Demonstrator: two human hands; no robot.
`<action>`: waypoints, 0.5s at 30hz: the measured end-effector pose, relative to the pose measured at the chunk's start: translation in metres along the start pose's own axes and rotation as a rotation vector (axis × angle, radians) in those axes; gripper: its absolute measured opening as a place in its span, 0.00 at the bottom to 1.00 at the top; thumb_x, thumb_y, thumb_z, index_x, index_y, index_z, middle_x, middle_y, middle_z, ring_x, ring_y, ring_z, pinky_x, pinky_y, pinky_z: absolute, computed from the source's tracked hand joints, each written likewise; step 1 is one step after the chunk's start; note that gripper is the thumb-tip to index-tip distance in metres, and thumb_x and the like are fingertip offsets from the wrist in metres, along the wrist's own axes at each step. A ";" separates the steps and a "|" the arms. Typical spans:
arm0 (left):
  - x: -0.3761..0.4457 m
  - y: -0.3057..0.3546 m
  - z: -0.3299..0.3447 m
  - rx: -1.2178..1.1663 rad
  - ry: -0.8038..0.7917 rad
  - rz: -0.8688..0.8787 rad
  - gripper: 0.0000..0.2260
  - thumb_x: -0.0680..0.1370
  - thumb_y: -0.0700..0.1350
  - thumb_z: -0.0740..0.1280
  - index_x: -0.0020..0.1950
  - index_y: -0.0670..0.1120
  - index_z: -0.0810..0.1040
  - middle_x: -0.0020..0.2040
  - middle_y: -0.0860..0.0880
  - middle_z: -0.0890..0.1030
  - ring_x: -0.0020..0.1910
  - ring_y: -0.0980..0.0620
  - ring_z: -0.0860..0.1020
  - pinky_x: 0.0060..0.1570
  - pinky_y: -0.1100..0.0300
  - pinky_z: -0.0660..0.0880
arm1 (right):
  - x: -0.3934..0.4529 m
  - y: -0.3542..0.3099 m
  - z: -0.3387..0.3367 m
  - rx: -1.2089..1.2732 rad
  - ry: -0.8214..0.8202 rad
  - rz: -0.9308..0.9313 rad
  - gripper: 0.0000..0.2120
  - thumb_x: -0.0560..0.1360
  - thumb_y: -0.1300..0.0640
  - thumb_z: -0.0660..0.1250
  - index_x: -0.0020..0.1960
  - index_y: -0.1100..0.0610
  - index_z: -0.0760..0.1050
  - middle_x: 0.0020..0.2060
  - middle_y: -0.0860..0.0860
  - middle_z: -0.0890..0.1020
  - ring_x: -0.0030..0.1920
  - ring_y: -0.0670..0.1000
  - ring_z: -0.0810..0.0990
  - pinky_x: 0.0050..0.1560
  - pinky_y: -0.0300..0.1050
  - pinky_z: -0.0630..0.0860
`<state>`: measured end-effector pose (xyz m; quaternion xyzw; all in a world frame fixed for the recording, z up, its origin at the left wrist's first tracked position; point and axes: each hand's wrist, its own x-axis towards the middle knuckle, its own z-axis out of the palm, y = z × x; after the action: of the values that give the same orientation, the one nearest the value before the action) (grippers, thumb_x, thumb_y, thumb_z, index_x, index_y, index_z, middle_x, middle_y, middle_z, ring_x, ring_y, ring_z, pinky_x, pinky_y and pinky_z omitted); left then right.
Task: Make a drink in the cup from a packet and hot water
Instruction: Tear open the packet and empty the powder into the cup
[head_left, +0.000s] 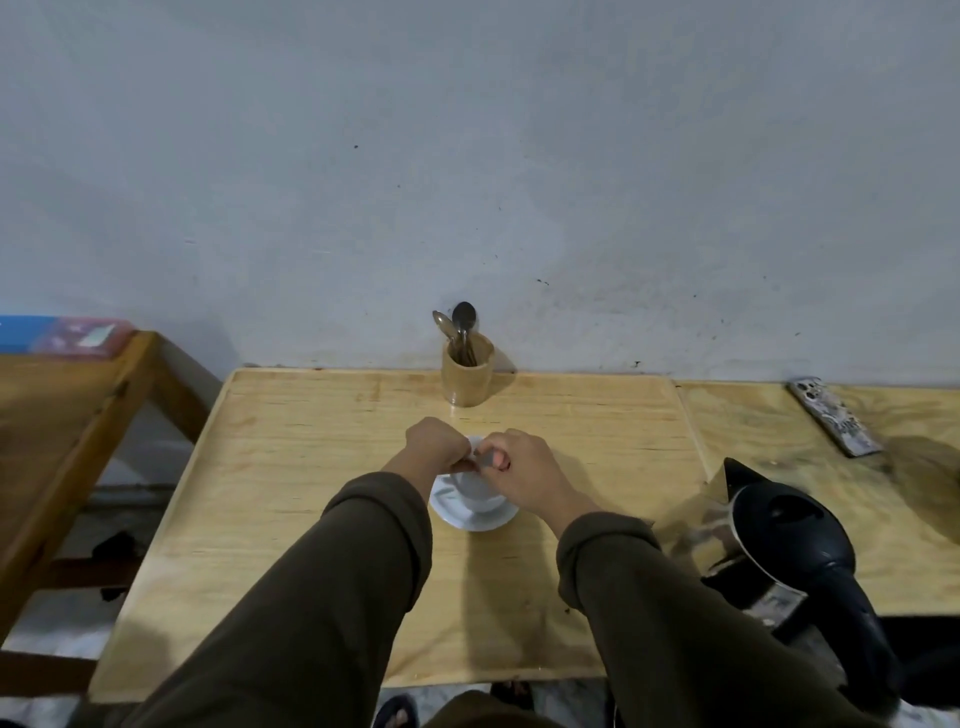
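**Both hands pinch a small white packet over the cup**

At the far left stands a darker wooden table (67, 415), and on its back corner lies a flat blue and pink box (78, 336). Beside it, against the pale wall (467, 156), is a lighter wooden table (291, 467) where the work takes place.

The left hand (435, 448), coming out of a dark olive sleeve (332, 587), is curled into a loose fist above the cup. Its fingers are pressed together on the left edge of a small white packet (475, 447); only a sliver of the packet shows between the two hands, so its print and whether it is torn cannot be told. Just under the hands sits the white cup (480, 491), upright on a white saucer (447, 506) near the middle of the table. What is inside the cup cannot be seen.

Behind the cup, near the wall, stands a wooden holder (466, 375) with a few metal spoons (462, 325) sticking up from it.

The right hand (524, 467) meets the left one over the cup, thumb and fingertips closed on the right edge of the same packet.

Further right, on the table's near right edge, is a metal kettle (769, 540) with a black lid and black handle, well apart from the cup. Beyond it, on an adjoining wooden surface, a phone (834, 423) lies flat in a patterned case.
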<state>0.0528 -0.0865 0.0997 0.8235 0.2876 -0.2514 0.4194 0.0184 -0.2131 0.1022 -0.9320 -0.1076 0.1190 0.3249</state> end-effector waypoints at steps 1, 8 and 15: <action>0.002 0.001 0.000 -0.055 -0.031 -0.031 0.10 0.72 0.38 0.68 0.31 0.40 0.73 0.30 0.44 0.83 0.48 0.47 0.85 0.57 0.58 0.80 | 0.000 0.002 0.002 0.023 0.027 0.024 0.08 0.72 0.60 0.68 0.50 0.59 0.81 0.40 0.53 0.74 0.42 0.50 0.72 0.45 0.40 0.68; -0.006 0.010 -0.012 -0.206 -0.044 0.007 0.12 0.75 0.45 0.65 0.47 0.36 0.81 0.37 0.45 0.84 0.38 0.48 0.81 0.40 0.59 0.79 | 0.005 0.012 0.002 0.056 0.100 0.199 0.11 0.74 0.59 0.65 0.43 0.69 0.79 0.39 0.58 0.76 0.41 0.52 0.72 0.41 0.40 0.64; -0.004 0.010 -0.012 -0.262 -0.026 0.053 0.13 0.74 0.47 0.68 0.47 0.36 0.82 0.42 0.42 0.87 0.45 0.46 0.85 0.59 0.54 0.79 | 0.006 0.012 0.002 0.141 0.129 0.253 0.10 0.74 0.60 0.66 0.35 0.61 0.73 0.38 0.55 0.73 0.40 0.52 0.71 0.42 0.41 0.65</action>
<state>0.0585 -0.0824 0.1139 0.7658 0.2907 -0.2111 0.5334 0.0250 -0.2195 0.0928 -0.9188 0.0403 0.1060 0.3780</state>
